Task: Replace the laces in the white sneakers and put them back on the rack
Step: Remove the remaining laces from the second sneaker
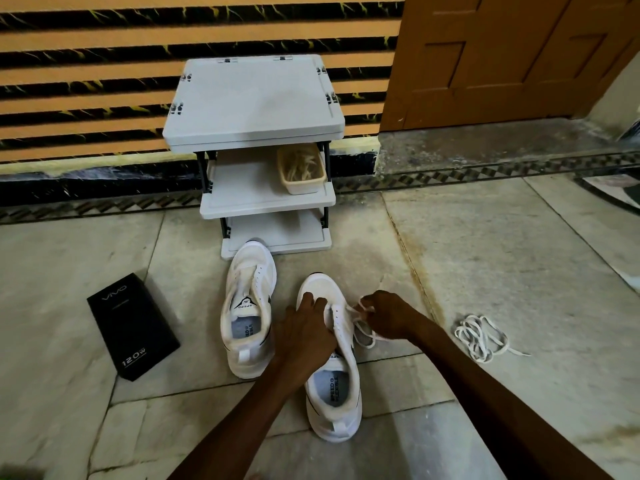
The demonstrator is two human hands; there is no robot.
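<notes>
Two white sneakers stand on the stone floor in front of a small white rack (pixel 254 98). The left sneaker (pixel 249 306) has no lace in its eyelets. My left hand (pixel 304 334) grips the right sneaker (pixel 334 382) over its tongue and eyelets. To the right of that shoe, my right hand (pixel 386 315) pinches a white lace (pixel 362 327) that runs out of the right sneaker's eyelets and loops on the floor beside it. A second loose white lace (pixel 479 337) lies coiled on the floor further right.
A beige tub (pixel 301 169) of pale strands sits on the rack's middle shelf. A black phone box (pixel 133 327) lies on the floor to the left. A striped wall is behind the rack, with a brown door (pixel 502 57) at the right.
</notes>
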